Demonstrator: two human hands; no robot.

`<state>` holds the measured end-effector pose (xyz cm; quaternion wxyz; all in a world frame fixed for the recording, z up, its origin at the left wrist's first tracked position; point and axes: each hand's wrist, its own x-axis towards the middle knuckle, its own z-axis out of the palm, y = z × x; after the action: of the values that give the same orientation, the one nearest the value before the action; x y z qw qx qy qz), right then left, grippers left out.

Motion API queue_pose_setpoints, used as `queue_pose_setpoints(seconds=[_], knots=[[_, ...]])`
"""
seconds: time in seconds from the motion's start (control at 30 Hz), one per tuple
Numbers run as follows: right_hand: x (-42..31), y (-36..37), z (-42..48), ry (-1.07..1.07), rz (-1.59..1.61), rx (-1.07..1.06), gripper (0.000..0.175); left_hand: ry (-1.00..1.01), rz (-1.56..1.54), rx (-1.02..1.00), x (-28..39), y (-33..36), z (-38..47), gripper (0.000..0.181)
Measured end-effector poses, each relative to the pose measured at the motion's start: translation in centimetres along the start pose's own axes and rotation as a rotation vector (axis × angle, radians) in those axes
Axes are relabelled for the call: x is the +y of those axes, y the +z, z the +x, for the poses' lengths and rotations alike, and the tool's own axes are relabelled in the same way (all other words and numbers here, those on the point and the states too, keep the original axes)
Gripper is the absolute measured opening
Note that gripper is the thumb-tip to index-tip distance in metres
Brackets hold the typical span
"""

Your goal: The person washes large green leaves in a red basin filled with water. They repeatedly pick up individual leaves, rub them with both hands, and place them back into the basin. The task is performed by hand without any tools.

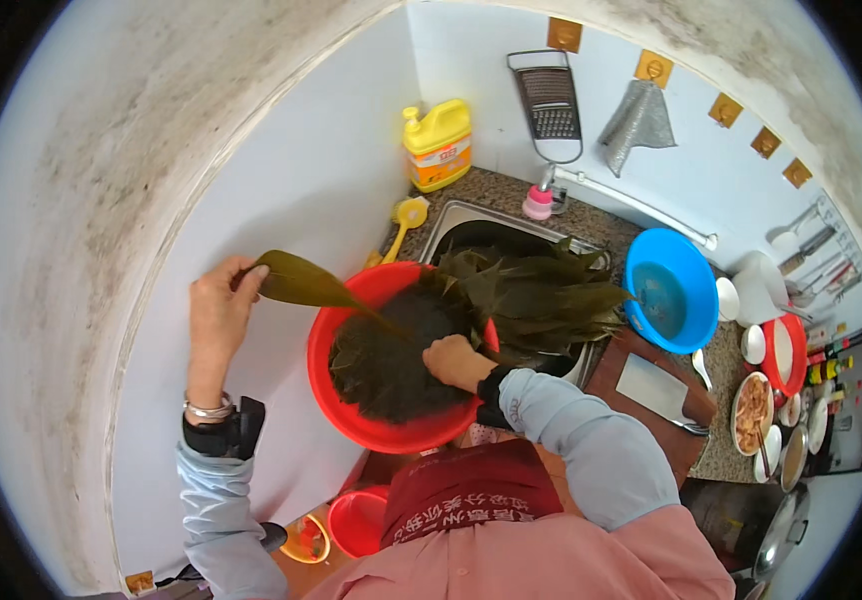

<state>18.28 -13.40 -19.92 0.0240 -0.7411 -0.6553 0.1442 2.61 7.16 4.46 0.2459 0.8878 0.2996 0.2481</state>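
Note:
My left hand (225, 311) is raised at the left, thumb and fingers pinching the broad end of a long green-brown leaf (300, 281). The leaf slants down to the right and narrows over a red plastic basin (326, 397). Dark water and submerged leaves (393, 375) fill much of this basin. Over the basin's right part, my right hand (461, 364) is curled near the leaf's narrow end; its fingertips are turned away, so what they hold is hidden. Beside the basin, a big pile of similar leaves (536, 300) covers most of a steel sink (453, 217).
A blue basin (671, 292) with water stands right of the sink. A cleaver (652, 386) lies on a brown board (618, 375). Behind are a yellow detergent jug (438, 146), a yellow brush (405, 221) and a pink-tipped faucet (538, 202). A bowl of meat (752, 412) sits far right.

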Motion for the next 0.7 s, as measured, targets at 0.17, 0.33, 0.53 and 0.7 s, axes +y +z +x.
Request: queue_pose_setpoints(seconds=[0.17, 0.33, 0.53, 0.7], knots=[[-1.5, -4.0, -1.7, 0.013, 0.125, 0.015, 0.022, 0.002, -0.176, -0.135, 6.8, -0.3, 3.5, 0.017], [-0.1, -4.7, -5.4, -0.043, 0.175, 0.370, 0.019, 0.083, -0.387, -0.235, 12.1, 2.7, 6.2, 0.018], [0.6, -4.5, -8.8, -0.027, 0.256, 0.450, 0.014, -0.033, -0.447, -0.409, 12.9, 14.5, 6.6, 0.026], [0.7, -3.0, -9.7, -0.005, 0.276, 0.497, 0.013, 0.108, -0.277, -0.413, 7.2, 26.6, 4.4, 0.038]])
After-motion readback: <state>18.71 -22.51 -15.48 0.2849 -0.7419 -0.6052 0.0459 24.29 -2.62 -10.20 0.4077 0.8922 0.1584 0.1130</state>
